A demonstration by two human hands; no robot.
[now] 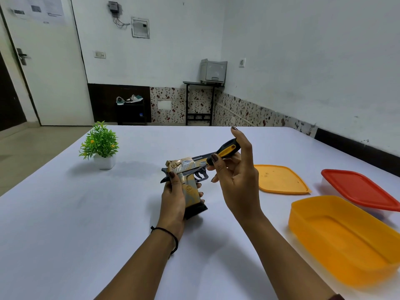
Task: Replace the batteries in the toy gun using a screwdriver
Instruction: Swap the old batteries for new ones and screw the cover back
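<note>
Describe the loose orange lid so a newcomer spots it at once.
Start at the white table, right side, where three plastic pieces cluster. The flat orange plastic lid lies nearest the middle, beside the right hand. Unlike the deep orange plastic tub and the red-lidded clear container, it lies flat alone, covering nothing.

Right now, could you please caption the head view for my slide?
Left hand grips a gold-and-black toy gun; right hand aims a yellow-and-black-handled screwdriver at it.

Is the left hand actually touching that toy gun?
Touching. The head view shows the left hand wrapped round the grip of the toy gun, with its thumb up against the rear and its fingers curling out on the far side.
</note>
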